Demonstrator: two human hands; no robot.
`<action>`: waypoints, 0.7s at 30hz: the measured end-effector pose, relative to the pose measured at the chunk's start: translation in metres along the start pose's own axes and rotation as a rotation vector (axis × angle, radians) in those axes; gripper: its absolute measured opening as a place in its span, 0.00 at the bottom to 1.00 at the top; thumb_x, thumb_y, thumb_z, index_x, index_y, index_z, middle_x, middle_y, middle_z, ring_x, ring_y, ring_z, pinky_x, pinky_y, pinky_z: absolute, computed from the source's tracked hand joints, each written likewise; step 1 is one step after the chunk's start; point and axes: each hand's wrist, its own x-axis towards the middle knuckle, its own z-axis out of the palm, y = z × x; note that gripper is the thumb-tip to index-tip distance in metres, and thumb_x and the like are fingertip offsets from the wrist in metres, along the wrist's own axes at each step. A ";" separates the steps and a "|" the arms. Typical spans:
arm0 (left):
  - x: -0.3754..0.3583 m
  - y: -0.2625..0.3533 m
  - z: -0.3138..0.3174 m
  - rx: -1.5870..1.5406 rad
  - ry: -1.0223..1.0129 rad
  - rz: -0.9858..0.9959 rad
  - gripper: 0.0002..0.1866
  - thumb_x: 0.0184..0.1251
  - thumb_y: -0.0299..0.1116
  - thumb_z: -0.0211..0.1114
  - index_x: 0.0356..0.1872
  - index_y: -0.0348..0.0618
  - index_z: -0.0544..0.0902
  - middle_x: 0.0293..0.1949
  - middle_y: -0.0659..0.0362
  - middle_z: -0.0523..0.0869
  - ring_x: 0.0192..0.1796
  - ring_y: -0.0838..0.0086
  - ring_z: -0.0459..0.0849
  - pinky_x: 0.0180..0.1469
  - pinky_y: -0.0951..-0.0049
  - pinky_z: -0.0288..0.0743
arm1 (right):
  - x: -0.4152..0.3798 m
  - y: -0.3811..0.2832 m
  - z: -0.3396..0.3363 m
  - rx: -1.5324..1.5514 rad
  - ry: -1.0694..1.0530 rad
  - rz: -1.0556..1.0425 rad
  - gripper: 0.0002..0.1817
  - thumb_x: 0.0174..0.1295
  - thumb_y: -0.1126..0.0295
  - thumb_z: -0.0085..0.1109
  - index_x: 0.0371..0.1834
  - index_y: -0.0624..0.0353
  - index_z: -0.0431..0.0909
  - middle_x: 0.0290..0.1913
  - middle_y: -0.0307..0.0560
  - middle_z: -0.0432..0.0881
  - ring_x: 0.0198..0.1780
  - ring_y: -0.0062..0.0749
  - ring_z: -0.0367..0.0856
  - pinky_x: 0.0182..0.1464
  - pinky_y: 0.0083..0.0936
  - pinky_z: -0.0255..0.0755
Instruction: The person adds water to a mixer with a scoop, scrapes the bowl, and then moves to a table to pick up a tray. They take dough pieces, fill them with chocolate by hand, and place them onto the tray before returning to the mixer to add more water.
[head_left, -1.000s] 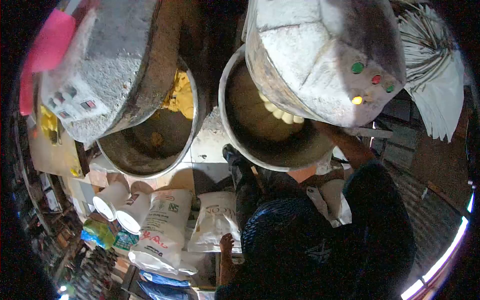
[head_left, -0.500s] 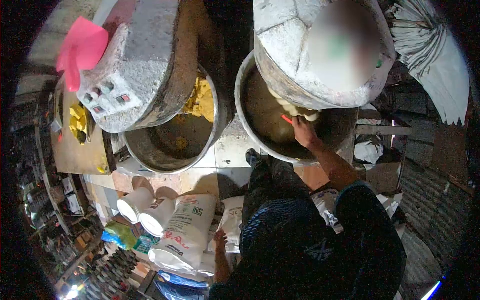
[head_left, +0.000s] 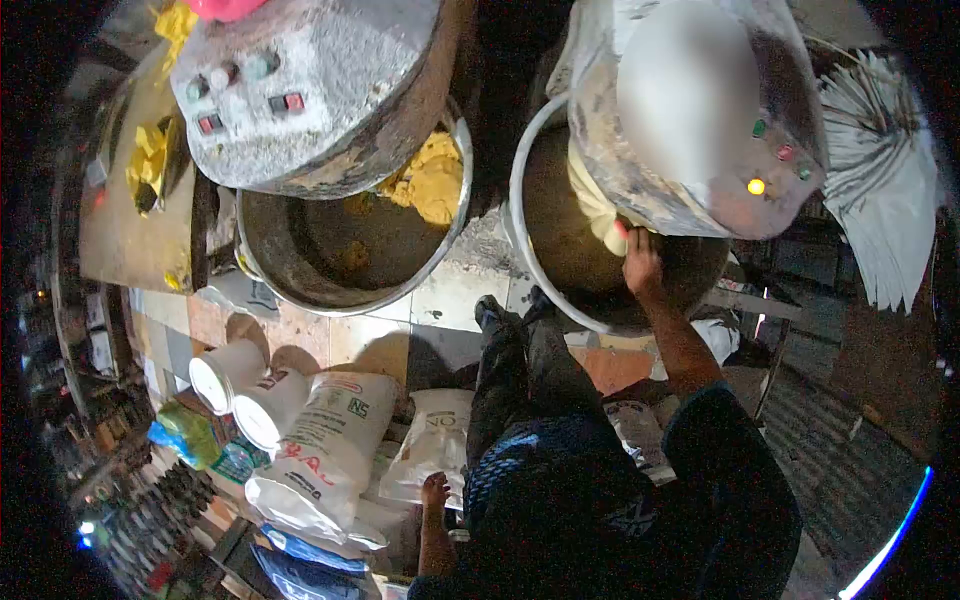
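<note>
My right hand (head_left: pixel 645 262) reaches over the near rim of the right mixing bowl (head_left: pixel 522 215), its fingers closed on a small red tool (head_left: pixel 622 230). The tool's tip is at the pale dough (head_left: pixel 597 205), which hangs in folds below the mixer head (head_left: pixel 670 130). How much of the tool lies inside my grip is hidden. Low at my side, my left hand (head_left: pixel 435 490) hangs with loosely bent fingers and nothing in it. It is nearest to a white sack (head_left: pixel 430 440) standing on the floor.
To the left stands a second mixer (head_left: pixel 320 90); its bowl (head_left: pixel 375 300) has yellow dough (head_left: pixel 430 180) along one side. White buckets (head_left: pixel 225 375) and a large printed sack (head_left: pixel 325 440) stand on the tiled floor. A wooden board (head_left: pixel 110 230) is at far left.
The view has shifted, so the mixers and my right hand sit farther right. The red tool now points up at the dough instead of out to the left. A lit yellow lamp shows on the right mixer.
</note>
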 end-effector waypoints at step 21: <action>-0.049 -0.068 0.003 0.163 0.176 -0.048 0.17 0.61 0.44 0.65 0.41 0.41 0.80 0.32 0.60 0.82 0.27 0.74 0.81 0.24 0.73 0.72 | 0.035 0.005 0.114 1.600 0.341 1.255 0.21 0.52 0.78 0.62 0.51 0.49 0.72 0.45 0.35 0.78 0.45 0.34 0.77 0.44 0.33 0.74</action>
